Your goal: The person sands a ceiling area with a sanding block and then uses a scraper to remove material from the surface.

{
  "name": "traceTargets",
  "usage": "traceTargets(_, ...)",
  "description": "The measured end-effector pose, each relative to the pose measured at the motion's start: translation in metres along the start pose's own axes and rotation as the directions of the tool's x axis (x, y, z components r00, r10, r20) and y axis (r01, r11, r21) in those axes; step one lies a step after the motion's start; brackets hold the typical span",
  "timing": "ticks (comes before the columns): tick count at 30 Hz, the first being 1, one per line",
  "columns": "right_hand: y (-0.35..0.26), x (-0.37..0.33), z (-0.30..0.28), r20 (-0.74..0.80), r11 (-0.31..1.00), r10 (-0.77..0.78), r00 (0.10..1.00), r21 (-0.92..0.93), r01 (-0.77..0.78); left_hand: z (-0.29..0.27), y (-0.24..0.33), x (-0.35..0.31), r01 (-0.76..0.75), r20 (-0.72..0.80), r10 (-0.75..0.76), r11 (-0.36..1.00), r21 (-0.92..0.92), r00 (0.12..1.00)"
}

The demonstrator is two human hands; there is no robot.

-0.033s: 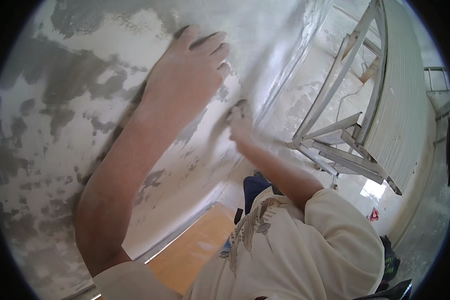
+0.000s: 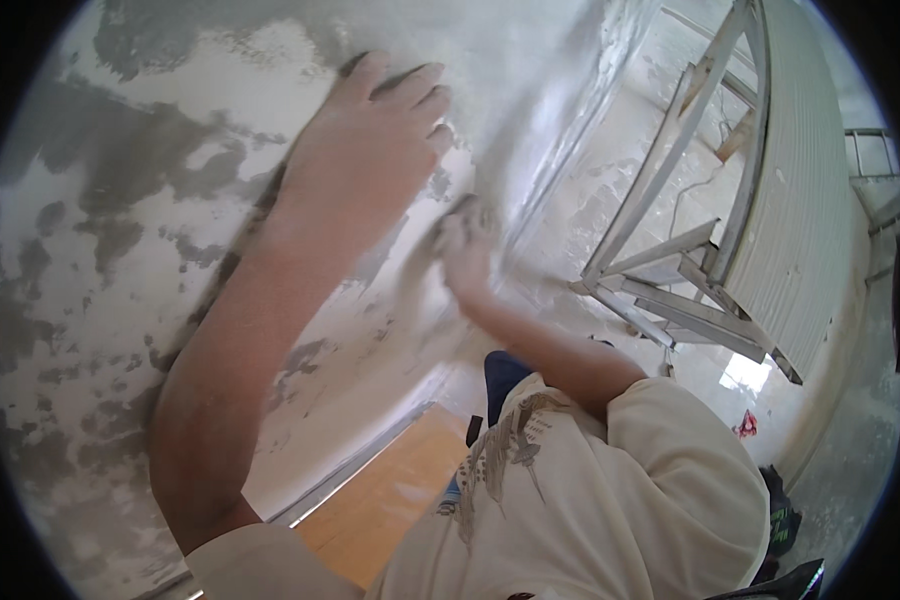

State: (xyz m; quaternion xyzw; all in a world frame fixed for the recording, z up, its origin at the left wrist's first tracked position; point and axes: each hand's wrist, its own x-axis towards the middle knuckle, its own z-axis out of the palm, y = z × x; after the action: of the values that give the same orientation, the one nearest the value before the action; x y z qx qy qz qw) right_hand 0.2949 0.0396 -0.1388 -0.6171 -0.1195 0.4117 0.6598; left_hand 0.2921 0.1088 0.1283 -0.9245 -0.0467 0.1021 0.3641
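Along the left and far side, there it was: the wall (image 2: 215, 165), pale and blotched with grey patches, filling the view and taking all the attention. Up on it went the left hand (image 2: 355, 160), back to the viewer, its fingers (image 2: 413, 90) spread apart and slightly bent, gripping nothing that showed, the hand laid against the surface. And the right hand (image 2: 467, 255)? Lower and a little to the right, close by the wall near its bright right-hand edge, but what a blur! The fingers there looked curled, yet whether they closed on something, or merely met the surface, could not be told.

The step in hand, by the look of it, was surface work on this patch, with the left hand seemingly as a brace and the right hand as the worker. The next move seemed to call for steady, even contact from the right, the left keeping its support, and some care beside that edge.

Off to the right stood a metal frame (image 2: 653, 190) with a ribbed pale panel (image 2: 805, 190) against it, well apart from both hands.
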Motion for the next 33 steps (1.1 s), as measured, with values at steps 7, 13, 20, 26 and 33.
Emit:
traceTargets(7,0.013,0.086,-0.013,-0.195,0.942,0.333,0.922,0.022,-0.336,0.004,0.003,-0.015,-0.016,-0.032,0.017,0.999,0.031,0.999)
traceTargets(13,-0.004,0.004,0.028,-0.246,0.948,0.233,0.941,-0.157,-0.276,-0.006,0.009,-0.016,0.018,0.002,-0.018,0.999,-0.048,1.0)
traceTargets(20,-0.036,-0.011,0.007,0.041,0.974,0.224,0.974,0.03,-0.225,-0.009,0.005,-0.012,0.026,-0.061,-0.03,0.997,-0.07,0.998)
traceTargets(26,-0.104,-0.072,0.011,0.268,0.946,-0.318,0.909,0.018,0.325,-0.024,-0.02,-0.069,-0.01,-0.167,0.007,1.0,-0.018,0.986)
traceTargets(33,-0.181,-0.074,0.011,0.084,0.604,-0.779,0.621,-0.164,0.78,-0.127,-0.079,-0.215,0.246,-0.187,-0.225,0.964,0.098,0.956)
